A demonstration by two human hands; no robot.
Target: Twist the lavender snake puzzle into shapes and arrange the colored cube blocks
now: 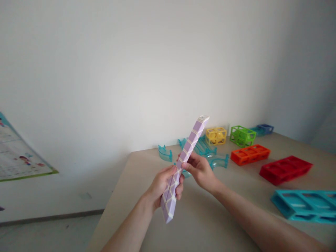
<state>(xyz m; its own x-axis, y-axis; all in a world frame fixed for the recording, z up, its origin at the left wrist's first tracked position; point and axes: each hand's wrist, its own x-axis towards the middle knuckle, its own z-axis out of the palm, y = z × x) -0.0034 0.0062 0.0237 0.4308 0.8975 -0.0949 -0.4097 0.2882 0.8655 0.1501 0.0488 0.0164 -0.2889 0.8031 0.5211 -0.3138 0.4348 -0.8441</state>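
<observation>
Against a bare white wall, above the beige worktop (210, 217), my left hand (164, 185) and right hand (201, 171) grip 1 lilac folding stick (181, 168) slantwise, 2 holds steadying its length.

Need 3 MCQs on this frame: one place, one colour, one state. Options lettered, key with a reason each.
1. Where is the yellow cube frame?
A. on the table's far side, near the wall
B. on the floor
C. in the left hand

2. What colour is the twist-puzzle stick?
A. green
B. lilac with white edges
C. black

3. How is the stick held?
A. lying flat on the table
B. one hand only
C. left hand and right hand both grip it, raised and straight

Key: 1 A, it stands by the wall; 2 B, lilac segments show; 3 C, both hands wrap it above the table.
</observation>
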